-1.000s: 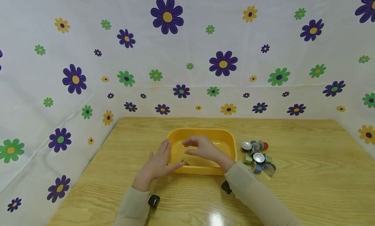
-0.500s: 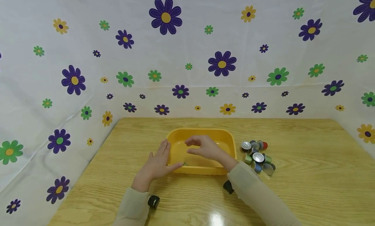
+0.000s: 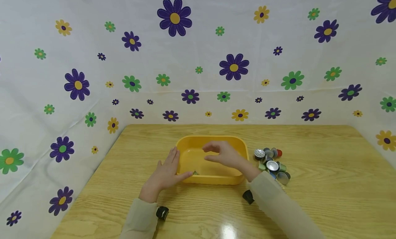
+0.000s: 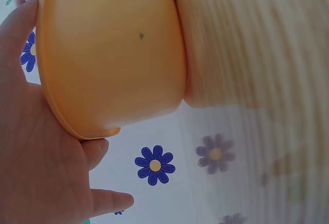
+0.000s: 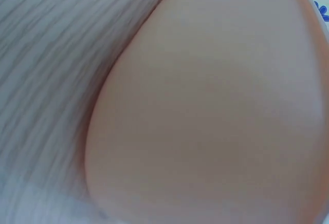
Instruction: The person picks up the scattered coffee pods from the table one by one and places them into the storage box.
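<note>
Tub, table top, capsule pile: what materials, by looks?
Yellow tub: likely moulded plastic, satin; one even colour, smooth rounded walls.
Table top: wood or wood-print laminate, glossy; grain lines plus a bright light reflection.
Capsule pile: silver faces look like foil or thin aluminium, shiny; coloured bodies could be metal or plastic.

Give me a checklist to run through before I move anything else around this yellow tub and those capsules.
1. The yellow tub sits flat on the table: ok.
2. The left grip touches the tub's left side: ok, with the thumb by the near rim.
3. The right grip is free: ok, nothing shows between its fingers and thumb.
4. The capsules on the table are in plain sight: not ok, the right sleeve covers part of the pile's near edge.
5. The green piece inside the tub is a whole capsule: cannot tell, mostly hidden.
</note>
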Motion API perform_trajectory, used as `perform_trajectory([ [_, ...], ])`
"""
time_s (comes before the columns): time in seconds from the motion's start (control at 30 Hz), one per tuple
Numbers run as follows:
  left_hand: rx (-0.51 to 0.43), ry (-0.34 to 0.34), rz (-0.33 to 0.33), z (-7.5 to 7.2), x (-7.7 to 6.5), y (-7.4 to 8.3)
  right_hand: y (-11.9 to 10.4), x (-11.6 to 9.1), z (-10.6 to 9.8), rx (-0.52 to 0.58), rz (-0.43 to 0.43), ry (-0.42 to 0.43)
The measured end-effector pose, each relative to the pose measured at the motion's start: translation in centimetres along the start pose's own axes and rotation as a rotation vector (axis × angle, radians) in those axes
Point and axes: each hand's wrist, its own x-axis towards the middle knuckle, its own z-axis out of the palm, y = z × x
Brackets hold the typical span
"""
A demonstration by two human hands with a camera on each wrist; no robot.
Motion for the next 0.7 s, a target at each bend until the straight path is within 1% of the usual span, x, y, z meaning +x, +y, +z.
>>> perform_trajectory([
  [0.07, 0.000, 0.001, 0.002, 0.1, 0.0, 0.0, 0.2, -0.3, -0.3, -0.005, -0.014, 0.007],
  [0.17, -0.003, 0.003, 0.003, 0.2, 0.1, -0.2, 0.5, -0.7, -0.8, -0.010, -0.012, 0.016],
  [0.43, 0.002, 0.009, 0.007, 0.3, 0.2, -0.4, 0.6, -2.1, -2.6, -0.009, 0.057, 0.018],
  [0.57, 0.005, 0.006, 0.012, 0.3, 0.2, -0.3, 0.8, -2.7, -3.3, -0.011, 0.073, 0.032],
  [0.6, 0.006, 0.005, 0.011, 0.3, 0.2, -0.4, 0.3, -2.9, -3.5, -0.012, 0.088, 0.036],
  [0.63, 0.005, 0.005, 0.011, 0.3, 0.2, -0.4, 0.3, -3.1, -3.6, -0.010, 0.094, 0.040],
  [0.7, -0.004, 0.008, 0.011, 0.3, 0.1, -0.3, 0.5, -3.3, -3.8, -0.007, 0.105, 0.047],
])
